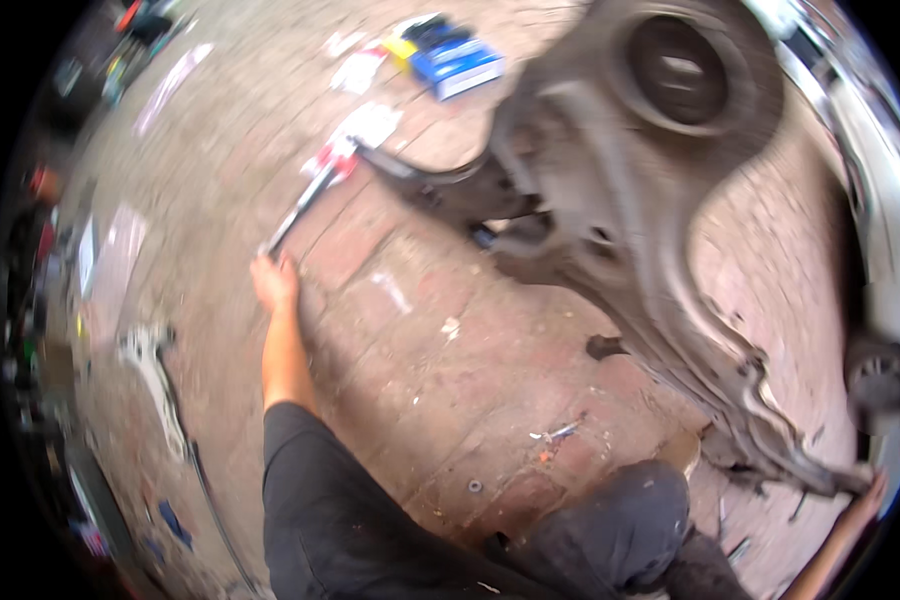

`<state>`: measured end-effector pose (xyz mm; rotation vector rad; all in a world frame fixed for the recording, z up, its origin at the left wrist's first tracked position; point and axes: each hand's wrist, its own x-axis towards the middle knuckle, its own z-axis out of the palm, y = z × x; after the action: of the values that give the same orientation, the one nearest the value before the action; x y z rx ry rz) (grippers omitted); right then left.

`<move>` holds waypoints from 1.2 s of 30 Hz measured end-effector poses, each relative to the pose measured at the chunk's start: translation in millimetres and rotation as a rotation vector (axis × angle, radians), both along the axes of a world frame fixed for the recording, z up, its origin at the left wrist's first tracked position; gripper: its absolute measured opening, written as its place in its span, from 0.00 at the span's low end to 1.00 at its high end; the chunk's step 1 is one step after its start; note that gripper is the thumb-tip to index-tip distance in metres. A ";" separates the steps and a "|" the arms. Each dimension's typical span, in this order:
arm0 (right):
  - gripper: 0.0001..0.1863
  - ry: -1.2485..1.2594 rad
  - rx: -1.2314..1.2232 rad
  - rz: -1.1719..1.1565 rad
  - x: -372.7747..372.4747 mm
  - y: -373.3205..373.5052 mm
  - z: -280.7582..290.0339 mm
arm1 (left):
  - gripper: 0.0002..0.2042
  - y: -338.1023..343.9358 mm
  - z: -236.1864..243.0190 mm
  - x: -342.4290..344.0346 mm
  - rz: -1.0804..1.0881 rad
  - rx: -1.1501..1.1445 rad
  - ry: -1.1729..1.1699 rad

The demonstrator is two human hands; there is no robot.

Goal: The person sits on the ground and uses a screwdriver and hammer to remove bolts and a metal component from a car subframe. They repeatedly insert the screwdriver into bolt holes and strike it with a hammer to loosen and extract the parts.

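A large, grimy car subframe (630, 230) with a round opening near its top fills the right half of the head view, tilted above the brick floor. My right hand (867, 500) is at its lower right end, fingers closed around the edge. My left hand (276, 282) is wrapped around the near end of a long, slim metal bar (302, 208). The bar's far end lies beside the subframe's left tip; blur hides whether they touch. My bent knee (630, 515) is below the subframe.
Blue box (460, 68) and white-red wrappers (367, 125) lie on the floor beyond. At left are a light metal arm part (155, 385) and a dark cable (208, 500). A small ring (474, 486) and a thin tool (560, 432) lie near my knee. A wheel (880, 372) stands far right.
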<state>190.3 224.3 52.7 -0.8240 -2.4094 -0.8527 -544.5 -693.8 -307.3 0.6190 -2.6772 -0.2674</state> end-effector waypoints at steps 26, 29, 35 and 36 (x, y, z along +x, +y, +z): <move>0.23 0.755 -0.588 0.171 -165.0 -173.0 49.7 | 0.17 28.4 -3.1 204.6 -0.343 0.510 -0.592; 0.24 0.678 -0.594 0.211 -164.7 -173.5 51.9 | 0.10 55.4 10.4 259.9 -0.338 0.595 -0.448; 0.23 0.660 -0.755 0.368 -153.0 -170.6 50.8 | 0.08 107.4 23.8 347.7 -0.356 0.831 -0.378; 0.22 0.658 -0.757 0.367 -152.2 -171.0 53.6 | 0.07 109.7 28.3 356.7 -0.364 0.904 -0.395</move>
<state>38.1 53.3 106.3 -0.7109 -2.1237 0.4580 -187.8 -584.1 -279.0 0.4261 -2.9331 -1.6589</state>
